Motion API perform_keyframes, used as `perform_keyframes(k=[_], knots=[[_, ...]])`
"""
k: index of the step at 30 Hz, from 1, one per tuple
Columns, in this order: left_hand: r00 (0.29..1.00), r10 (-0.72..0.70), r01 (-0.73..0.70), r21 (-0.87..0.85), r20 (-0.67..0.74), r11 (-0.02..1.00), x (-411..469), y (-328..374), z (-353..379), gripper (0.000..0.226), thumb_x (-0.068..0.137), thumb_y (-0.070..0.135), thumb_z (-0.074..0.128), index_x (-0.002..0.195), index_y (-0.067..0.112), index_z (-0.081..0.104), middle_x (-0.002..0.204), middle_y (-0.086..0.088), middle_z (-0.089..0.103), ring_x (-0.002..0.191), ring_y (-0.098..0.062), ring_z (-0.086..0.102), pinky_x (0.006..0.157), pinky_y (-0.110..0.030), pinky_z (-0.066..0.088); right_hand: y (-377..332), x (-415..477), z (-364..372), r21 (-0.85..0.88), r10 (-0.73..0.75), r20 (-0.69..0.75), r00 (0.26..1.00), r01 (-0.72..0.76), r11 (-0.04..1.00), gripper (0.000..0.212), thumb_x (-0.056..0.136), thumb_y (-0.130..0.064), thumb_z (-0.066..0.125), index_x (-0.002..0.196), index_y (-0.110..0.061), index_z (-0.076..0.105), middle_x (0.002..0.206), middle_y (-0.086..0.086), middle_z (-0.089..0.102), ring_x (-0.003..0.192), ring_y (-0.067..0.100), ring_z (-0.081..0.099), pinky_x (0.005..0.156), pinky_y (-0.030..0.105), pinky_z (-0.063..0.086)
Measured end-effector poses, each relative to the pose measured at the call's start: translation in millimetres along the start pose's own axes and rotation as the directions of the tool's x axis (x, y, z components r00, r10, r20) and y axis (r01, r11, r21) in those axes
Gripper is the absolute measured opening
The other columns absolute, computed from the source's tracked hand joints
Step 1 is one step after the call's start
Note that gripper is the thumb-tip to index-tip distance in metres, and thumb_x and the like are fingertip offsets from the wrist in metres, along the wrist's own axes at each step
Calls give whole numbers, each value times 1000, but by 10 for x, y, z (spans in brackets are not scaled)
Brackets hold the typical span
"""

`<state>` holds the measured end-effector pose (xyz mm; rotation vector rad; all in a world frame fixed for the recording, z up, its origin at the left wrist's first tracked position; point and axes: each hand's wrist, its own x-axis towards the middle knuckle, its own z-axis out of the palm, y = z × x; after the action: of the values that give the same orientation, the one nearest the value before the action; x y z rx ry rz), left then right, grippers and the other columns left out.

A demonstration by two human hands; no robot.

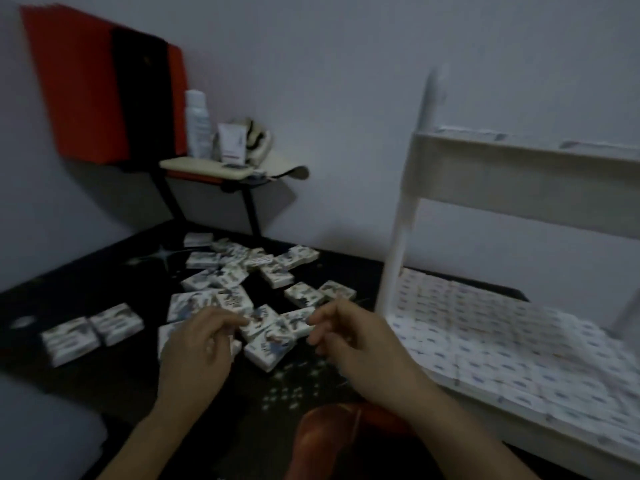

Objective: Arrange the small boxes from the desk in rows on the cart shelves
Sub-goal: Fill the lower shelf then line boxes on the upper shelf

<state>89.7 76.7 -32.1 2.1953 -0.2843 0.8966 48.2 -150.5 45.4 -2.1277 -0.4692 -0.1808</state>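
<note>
The fingers [227, 320] of the left hand [197, 348] are curled over a small box [259, 323] near the front edge of the bench [86, 282]; whether it is held cannot be told through the blur. The right hand [349, 341], likewise curled, is set just beside a neighbouring box [298, 322], its hold equally unclear. Loose boxes [235, 271] are scattered toward the far edge, and a pair [93, 329] is laid apart near the left edge. At the right edge, the lower shelf [485, 391] of the white cart [401, 237] is filled with rowed boxes [502, 327].
</note>
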Motion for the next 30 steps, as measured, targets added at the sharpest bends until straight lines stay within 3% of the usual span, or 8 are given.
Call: perform_keyframes(k=[2,6,10,16,21,24,27,30], knots=[[1000,17,-15,76,-22,997,-153,-161,-74,35,84,5,42,89,32,63,93,11,63,92,-13,60,76,-36,48,170,134,237,-39,84,54,995,-82,996,37,91,0,41,97,-33,57,88,-11,66,81,16,63,79,46,53],[988,-33,38,32,-153,999,-233,-325,-110,31,84,8,41,89,24,68,96,7,65,97,-17,60,81,-49,49,413,395,531,-150,198,77,977,-185,971,30,91,-2,42,102,-25,57,92,-6,65,74,18,60,72,40,50],[965,-114,119,6,-237,993,-270,-356,-104,32,85,17,40,98,20,68,104,5,66,105,-20,60,90,-53,45,595,575,728,-258,310,-3,951,-300,918,18,96,-30,52,114,-28,53,97,-4,66,81,17,64,76,35,53],[968,-236,248,176,-82,953,-264,-485,-4,51,86,51,40,123,21,59,127,4,58,126,-22,46,107,-52,31,580,557,827,-327,333,-1,943,-315,891,46,88,-54,60,126,-29,53,85,-10,59,85,7,59,71,27,48],[963,-269,258,232,17,938,-253,-511,11,66,79,60,37,130,23,58,143,5,47,140,-20,27,116,-52,13,546,492,843,-392,306,15,952,-277,878,50,86,-59,58,130,-34,55,117,-7,52,96,4,51,72,22,40],[969,-246,232,222,36,947,-253,-481,-2,69,75,64,38,128,26,58,144,16,40,143,-9,15,119,-50,3,539,430,842,-336,280,17,960,-258,906,42,84,-57,62,122,-39,55,119,-11,46,99,1,46,76,20,39],[968,-250,248,85,17,965,-266,-395,-51,57,66,61,49,117,36,49,125,36,30,135,11,6,119,-44,0,577,392,808,-138,299,-10,954,-298,945,35,82,-46,70,111,-37,53,112,-16,52,99,0,51,79,20,43],[975,-223,221,45,27,974,-300,-355,-57,52,65,56,55,113,40,39,112,29,46,131,-9,32,117,-41,13,616,386,792,-19,304,-27,952,-305,952,36,81,-39,74,110,-31,55,104,-14,60,87,-5,53,74,16,44]])
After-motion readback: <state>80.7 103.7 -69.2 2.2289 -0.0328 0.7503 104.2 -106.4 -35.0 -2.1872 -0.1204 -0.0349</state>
